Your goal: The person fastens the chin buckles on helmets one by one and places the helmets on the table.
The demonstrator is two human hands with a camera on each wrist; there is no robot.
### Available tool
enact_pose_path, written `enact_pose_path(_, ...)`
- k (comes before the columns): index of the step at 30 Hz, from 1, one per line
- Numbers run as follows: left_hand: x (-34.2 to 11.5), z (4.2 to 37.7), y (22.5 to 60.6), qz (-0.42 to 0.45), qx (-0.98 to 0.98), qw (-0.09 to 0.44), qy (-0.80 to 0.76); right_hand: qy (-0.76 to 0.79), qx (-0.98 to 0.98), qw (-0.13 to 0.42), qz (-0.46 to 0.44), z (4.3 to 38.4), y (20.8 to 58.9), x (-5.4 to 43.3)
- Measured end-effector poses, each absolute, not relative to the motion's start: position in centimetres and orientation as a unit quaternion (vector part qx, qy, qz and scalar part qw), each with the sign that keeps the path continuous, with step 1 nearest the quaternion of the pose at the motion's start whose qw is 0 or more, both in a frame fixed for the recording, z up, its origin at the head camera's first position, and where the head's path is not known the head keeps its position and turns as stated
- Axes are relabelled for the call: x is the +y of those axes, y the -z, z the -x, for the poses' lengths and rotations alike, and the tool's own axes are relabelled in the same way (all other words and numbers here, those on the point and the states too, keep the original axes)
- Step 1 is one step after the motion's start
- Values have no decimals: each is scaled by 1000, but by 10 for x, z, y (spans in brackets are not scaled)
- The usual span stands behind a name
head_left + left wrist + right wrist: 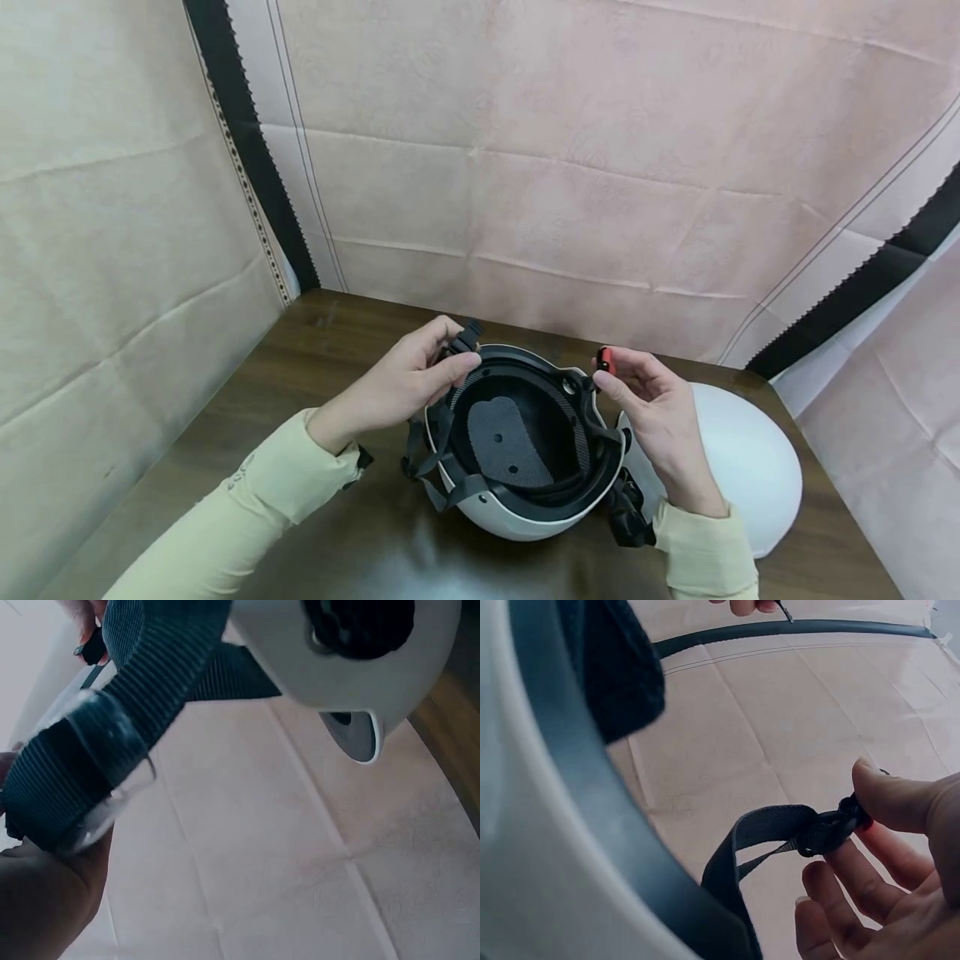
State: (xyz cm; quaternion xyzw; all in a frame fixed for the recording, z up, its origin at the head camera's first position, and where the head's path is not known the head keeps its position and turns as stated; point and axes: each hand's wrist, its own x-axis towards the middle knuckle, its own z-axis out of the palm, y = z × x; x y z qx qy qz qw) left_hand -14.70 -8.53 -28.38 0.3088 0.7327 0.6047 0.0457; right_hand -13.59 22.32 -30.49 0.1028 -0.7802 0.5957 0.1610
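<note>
A white helmet (525,527) lies upside down on the table, its black padded inside facing up. To its left, my left hand (401,379) pinches a black buckle half (465,337) on the chin strap above the rim. On the other side, my right hand (663,412) pinches the red-and-black buckle half (604,360) between thumb and fingers. The two halves are apart. In the right wrist view, a dark strap (724,862) runs from the helmet up to the buckle half. A ribbed strap (161,667) crosses the left wrist view, with clear plastic around part of it.
A smooth white dome-shaped thing (750,467) sits on the brown wooden table (330,517), right of the helmet and partly behind my right forearm. Pale cloth walls (525,167) with dark bands stand behind and at both sides.
</note>
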Motion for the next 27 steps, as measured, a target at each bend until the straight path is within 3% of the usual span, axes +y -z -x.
enact_pose_path(6,-73,149,289,-305,734,27,-606,-572,-796,156,-122,134,305,220)
enact_pose_path(17,-52,143,293,-282,726,98,-619,-497,-842,124,-172,130,310,213)
enact_pose_path(27,-40,141,293,-305,704,120,-630,-487,-836,123,-222,129,314,204)
